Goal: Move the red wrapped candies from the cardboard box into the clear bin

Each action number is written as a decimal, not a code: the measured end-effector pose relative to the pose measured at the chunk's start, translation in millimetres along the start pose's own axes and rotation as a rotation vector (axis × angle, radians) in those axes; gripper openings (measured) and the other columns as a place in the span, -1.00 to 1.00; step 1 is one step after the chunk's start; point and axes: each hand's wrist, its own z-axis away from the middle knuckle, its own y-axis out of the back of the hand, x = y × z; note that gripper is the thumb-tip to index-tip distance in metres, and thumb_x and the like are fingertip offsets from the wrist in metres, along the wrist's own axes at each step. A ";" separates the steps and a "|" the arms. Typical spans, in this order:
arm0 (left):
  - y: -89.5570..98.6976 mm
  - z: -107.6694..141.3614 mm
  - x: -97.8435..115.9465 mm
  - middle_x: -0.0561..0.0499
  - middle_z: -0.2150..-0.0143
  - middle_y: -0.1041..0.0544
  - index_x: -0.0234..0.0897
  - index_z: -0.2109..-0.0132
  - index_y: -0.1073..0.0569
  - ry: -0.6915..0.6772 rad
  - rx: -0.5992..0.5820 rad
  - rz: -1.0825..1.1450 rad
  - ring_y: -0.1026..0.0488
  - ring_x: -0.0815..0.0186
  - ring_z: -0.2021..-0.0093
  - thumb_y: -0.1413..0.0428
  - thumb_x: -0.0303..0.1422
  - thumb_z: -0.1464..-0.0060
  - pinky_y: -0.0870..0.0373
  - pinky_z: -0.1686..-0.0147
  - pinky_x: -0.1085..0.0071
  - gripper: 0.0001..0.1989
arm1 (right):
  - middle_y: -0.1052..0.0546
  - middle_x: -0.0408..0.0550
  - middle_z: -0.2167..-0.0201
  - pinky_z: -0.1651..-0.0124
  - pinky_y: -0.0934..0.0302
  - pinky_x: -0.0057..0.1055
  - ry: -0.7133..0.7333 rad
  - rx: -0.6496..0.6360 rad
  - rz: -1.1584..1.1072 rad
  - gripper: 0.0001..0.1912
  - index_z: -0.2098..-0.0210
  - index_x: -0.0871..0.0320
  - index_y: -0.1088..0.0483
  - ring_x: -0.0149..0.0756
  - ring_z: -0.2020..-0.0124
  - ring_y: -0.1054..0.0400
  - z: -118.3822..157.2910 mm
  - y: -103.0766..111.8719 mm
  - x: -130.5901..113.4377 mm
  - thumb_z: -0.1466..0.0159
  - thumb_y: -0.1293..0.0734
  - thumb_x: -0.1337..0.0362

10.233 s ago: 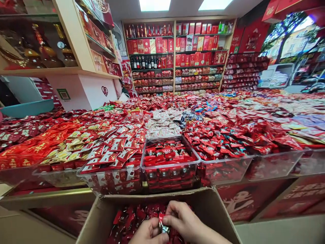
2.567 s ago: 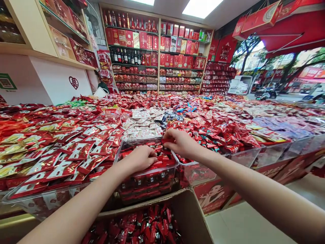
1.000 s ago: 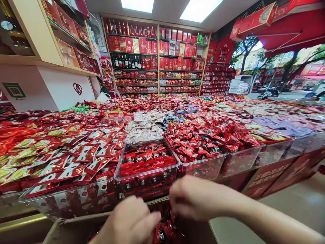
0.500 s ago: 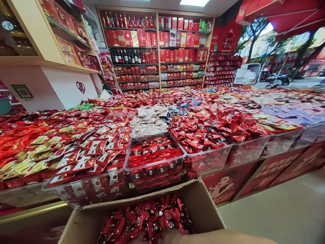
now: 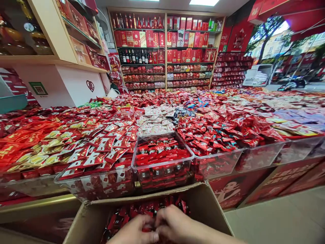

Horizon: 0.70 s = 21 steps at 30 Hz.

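An open cardboard box stands low at the front, with a loose heap of small red-and-black wrapped candies inside. Both hands are in the box, close together over the heap. My left hand has its fingers curled inward among the candies, with a bit of red wrapper showing by the thumb. My right hand reaches in from the lower right, fingers bent down and closed on the candies. The fingertips are partly hidden and slightly blurred. Just beyond the box, a clear plastic bin holds similar red packets.
Clear bins of wrapped sweets run along the counter, among them red-and-white packets, white packets and red twisted ones. Behind are shelves of bottles and red boxes. Tiled floor lies at the right.
Both hands have come up into clear view over the candies; before, only a blurred forearm and fingers showed at the bottom edge. The view has shifted slightly left.
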 end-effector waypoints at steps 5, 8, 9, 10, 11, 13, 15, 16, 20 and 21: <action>3.1 14.9 36.8 0.00 0.32 -0.50 -0.32 0.12 -0.35 -0.050 0.051 0.267 -0.46 0.30 0.37 -0.02 -0.18 0.01 -0.27 0.46 0.49 -0.65 | -0.41 -0.13 0.58 0.43 -0.08 -0.52 0.074 0.266 -0.477 -0.89 0.54 0.25 -0.36 -0.46 0.52 -0.21 15.6 29.9 -23.1 -0.01 -0.29 0.30; 0.1 20.0 54.0 0.03 0.46 -0.49 -0.35 0.15 -0.40 -0.100 0.102 0.445 -0.45 0.36 0.49 0.01 -0.22 -0.03 -0.16 0.60 0.56 -0.68 | -0.37 -0.15 0.59 0.46 -0.06 -0.52 0.055 0.304 -0.740 -0.83 0.52 0.26 -0.32 -0.50 0.55 -0.16 18.4 34.6 -26.5 0.00 -0.32 0.25; -1.7 20.8 57.1 0.04 0.49 -0.49 -0.34 0.15 -0.41 -0.103 0.116 0.489 -0.45 0.36 0.51 0.03 -0.22 -0.05 -0.14 0.62 0.57 -0.68 | -0.36 -0.16 0.60 0.48 -0.05 -0.53 0.052 0.309 -0.794 -0.81 0.52 0.27 -0.32 -0.51 0.56 -0.15 19.1 34.6 -26.9 0.00 -0.33 0.24; -3.7 21.0 58.9 0.04 0.50 -0.49 -0.33 0.13 -0.41 -0.101 0.129 0.518 -0.44 0.35 0.51 0.04 -0.22 -0.05 -0.15 0.62 0.56 -0.68 | -0.35 -0.17 0.60 0.49 -0.04 -0.54 0.048 0.319 -0.832 -0.80 0.51 0.27 -0.31 -0.52 0.57 -0.14 19.8 34.2 -27.1 0.01 -0.33 0.23; -5.9 20.9 59.5 0.05 0.51 -0.50 -0.32 0.12 -0.40 -0.100 0.150 0.536 -0.44 0.36 0.52 0.04 -0.21 -0.05 -0.17 0.61 0.56 -0.67 | -0.34 -0.18 0.61 0.50 -0.03 -0.55 0.042 0.335 -0.863 -0.79 0.50 0.27 -0.31 -0.53 0.58 -0.14 20.3 33.5 -27.1 0.01 -0.34 0.22; -9.9 19.6 58.2 0.05 0.53 -0.51 -0.31 0.12 -0.41 -0.111 0.220 0.545 -0.40 0.38 0.53 0.03 -0.22 -0.05 -0.20 0.60 0.55 -0.68 | -0.33 -0.20 0.61 0.51 -0.03 -0.56 0.027 0.357 -0.936 -0.75 0.43 0.25 -0.29 -0.54 0.58 -0.14 20.8 31.4 -26.9 0.01 -0.35 0.21; -13.3 17.9 54.8 0.05 0.55 -0.52 -0.32 0.12 -0.41 -0.133 0.278 0.546 -0.39 0.38 0.54 0.03 -0.22 -0.04 -0.23 0.57 0.53 -0.67 | -0.34 -0.20 0.58 0.51 -0.04 -0.56 0.003 0.332 -1.008 -0.69 0.37 0.23 -0.26 -0.53 0.58 -0.15 20.5 28.9 -25.8 0.04 -0.38 0.21; -14.6 17.1 52.8 0.04 0.56 -0.52 -0.32 0.11 -0.40 -0.132 0.289 0.560 -0.39 0.36 0.54 0.03 -0.21 -0.04 -0.25 0.57 0.52 -0.66 | -0.34 -0.19 0.57 0.51 -0.04 -0.56 -0.009 0.314 -1.020 -0.68 0.38 0.23 -0.25 -0.53 0.58 -0.15 20.3 27.5 -24.9 0.05 -0.38 0.20; -15.7 17.3 45.3 0.03 0.58 -0.52 -0.35 0.06 -0.33 -0.061 0.259 0.649 -0.41 0.34 0.57 -0.04 -0.12 0.06 -0.20 0.62 0.52 -0.53 | -0.32 -0.18 0.60 0.48 -0.05 -0.56 -0.028 0.350 -0.874 -0.75 0.51 0.26 -0.24 -0.55 0.58 -0.13 22.5 25.7 -22.1 0.01 -0.35 0.20; -14.6 18.2 43.8 0.03 0.56 -0.52 -0.34 0.07 -0.33 -0.045 0.240 0.649 -0.41 0.35 0.57 -0.09 -0.12 0.11 -0.18 0.62 0.53 -0.51 | -0.31 -0.18 0.61 0.48 -0.05 -0.55 -0.019 0.345 -0.811 -0.76 0.51 0.25 -0.24 -0.54 0.57 -0.13 24.7 28.3 -23.3 -0.01 -0.33 0.20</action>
